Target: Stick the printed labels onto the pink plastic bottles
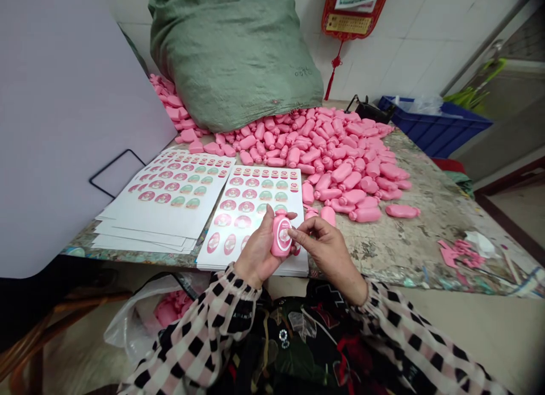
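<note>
A small pink toy bottle [279, 249] rests upright in my left hand [259, 250], its fingers wrapped round the sides and back. On the bottle's front sits an oval pink-and-white sticker [284, 234]. My right hand [330, 250] pinches at the sticker's right edge with thumb and forefinger; its other fingers are curled. Beneath both hands lies a stack of sticker sheets [216, 227] with rows of pink and green labels. More pink bottles [327, 214] lie just beyond my right hand.
A large pile of pink bottles [340, 151] spreads over the worn table [409, 242], below a bulging green sack [238, 60]. More sticker sheets [140, 213] lie left. Pink scraps [462, 253] are at the right, a blue crate [438, 125] behind. A plastic bag [131, 321] hangs below the table.
</note>
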`<state>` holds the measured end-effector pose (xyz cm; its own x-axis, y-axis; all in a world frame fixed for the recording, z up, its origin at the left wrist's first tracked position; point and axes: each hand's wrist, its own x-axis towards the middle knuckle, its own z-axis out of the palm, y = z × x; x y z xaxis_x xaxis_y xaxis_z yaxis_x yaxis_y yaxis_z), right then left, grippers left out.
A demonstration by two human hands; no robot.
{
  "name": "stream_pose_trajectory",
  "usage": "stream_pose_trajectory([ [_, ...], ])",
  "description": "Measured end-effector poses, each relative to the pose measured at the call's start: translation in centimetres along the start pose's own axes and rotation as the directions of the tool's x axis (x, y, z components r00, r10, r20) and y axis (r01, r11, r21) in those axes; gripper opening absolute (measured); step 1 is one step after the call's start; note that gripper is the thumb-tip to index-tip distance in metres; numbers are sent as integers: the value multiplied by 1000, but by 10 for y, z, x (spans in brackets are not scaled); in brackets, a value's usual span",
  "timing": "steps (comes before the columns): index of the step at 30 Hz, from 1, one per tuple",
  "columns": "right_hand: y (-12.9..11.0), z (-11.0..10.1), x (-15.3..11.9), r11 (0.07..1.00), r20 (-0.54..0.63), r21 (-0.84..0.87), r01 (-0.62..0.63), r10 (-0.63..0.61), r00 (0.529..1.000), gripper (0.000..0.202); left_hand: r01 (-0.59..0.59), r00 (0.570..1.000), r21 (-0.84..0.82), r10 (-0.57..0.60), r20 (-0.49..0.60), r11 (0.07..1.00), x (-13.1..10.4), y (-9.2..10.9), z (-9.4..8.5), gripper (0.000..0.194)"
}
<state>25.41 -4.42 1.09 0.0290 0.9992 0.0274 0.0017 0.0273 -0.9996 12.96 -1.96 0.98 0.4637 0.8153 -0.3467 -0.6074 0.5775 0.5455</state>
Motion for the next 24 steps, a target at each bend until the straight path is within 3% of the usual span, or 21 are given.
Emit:
stream_pose_trajectory([
  [18, 2, 0, 0, 998, 10, -59, -20, 20, 1000, 24, -44, 999, 46, 43, 28, 998, 2, -3, -1, 49],
  [24, 3, 0, -1, 999, 20, -3, -51, 51, 999, 25, -71, 997, 95, 67, 46, 993, 1, -3, 0, 61],
])
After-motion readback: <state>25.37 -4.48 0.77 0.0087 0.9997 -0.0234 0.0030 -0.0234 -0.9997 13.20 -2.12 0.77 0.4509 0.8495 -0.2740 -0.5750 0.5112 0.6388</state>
